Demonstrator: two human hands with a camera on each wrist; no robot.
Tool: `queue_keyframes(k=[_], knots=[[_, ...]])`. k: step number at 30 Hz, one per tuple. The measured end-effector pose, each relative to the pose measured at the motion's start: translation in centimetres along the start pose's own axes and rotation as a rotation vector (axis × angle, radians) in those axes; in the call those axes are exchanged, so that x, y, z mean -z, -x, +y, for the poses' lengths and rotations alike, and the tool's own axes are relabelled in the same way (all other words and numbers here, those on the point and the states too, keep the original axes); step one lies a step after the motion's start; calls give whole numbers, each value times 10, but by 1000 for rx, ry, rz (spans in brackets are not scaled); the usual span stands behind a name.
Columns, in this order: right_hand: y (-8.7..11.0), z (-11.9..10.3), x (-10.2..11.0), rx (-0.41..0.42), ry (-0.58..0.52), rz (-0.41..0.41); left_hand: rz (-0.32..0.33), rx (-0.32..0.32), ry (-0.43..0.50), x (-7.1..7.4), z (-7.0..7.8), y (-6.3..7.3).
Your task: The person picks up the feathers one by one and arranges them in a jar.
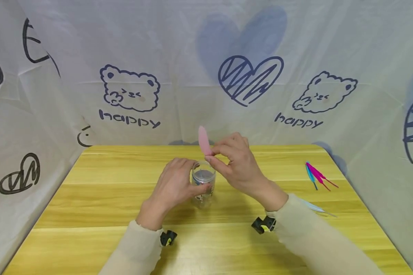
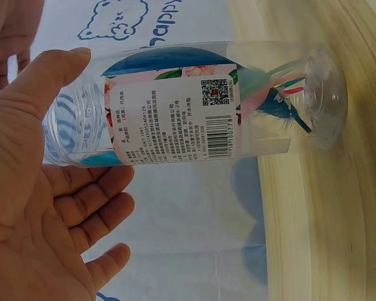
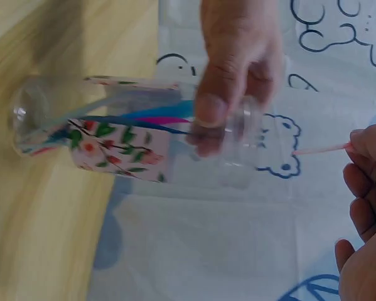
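A clear plastic jar (image 1: 202,202) stands upright on the table. My left hand (image 1: 173,181) grips it near the top, thumb on one side and fingers on the other. Inside the jar lie several feathers (image 2: 275,103) in blue, pink and pale green, partly hidden by a printed label (image 2: 175,116). Just above the jar's mouth, my right hand (image 1: 239,162) pinches a pink feather (image 1: 204,140) between thumb and index finger. The plume points upward in the head view. In the right wrist view, its thin quill (image 3: 322,149) extends toward the open mouth, apart from the rim.
On the right of the wooden table (image 1: 99,206) lie a magenta feather (image 1: 317,172) and a blue feather (image 1: 310,175), close together. A pale blue feather (image 1: 314,207) lies nearer, partly behind the right sleeve (image 1: 316,236). A printed white cloth (image 1: 182,57) hangs behind the table.
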State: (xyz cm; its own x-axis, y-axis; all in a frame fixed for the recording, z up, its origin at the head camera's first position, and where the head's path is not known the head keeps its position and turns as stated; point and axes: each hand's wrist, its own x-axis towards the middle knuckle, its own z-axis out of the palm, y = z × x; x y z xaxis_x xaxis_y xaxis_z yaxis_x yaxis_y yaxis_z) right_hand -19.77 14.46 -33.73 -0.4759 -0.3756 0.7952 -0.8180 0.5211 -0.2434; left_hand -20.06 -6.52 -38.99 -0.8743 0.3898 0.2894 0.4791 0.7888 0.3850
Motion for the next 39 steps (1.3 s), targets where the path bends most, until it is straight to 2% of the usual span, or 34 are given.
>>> queue_keyframes(k=[3,16,27,39], knots=[[4,3,-7,-11,12,-27,-1,-2,-6,0,0,0],[24,19,-16,6,253,-168,-3,-1,-7,1,0,0],[27,18,-14,-25,293,-216,-21,19,-9,0,2,0],[35,21,-12,-18,287,-190,-5,15,7,-3,1,1]])
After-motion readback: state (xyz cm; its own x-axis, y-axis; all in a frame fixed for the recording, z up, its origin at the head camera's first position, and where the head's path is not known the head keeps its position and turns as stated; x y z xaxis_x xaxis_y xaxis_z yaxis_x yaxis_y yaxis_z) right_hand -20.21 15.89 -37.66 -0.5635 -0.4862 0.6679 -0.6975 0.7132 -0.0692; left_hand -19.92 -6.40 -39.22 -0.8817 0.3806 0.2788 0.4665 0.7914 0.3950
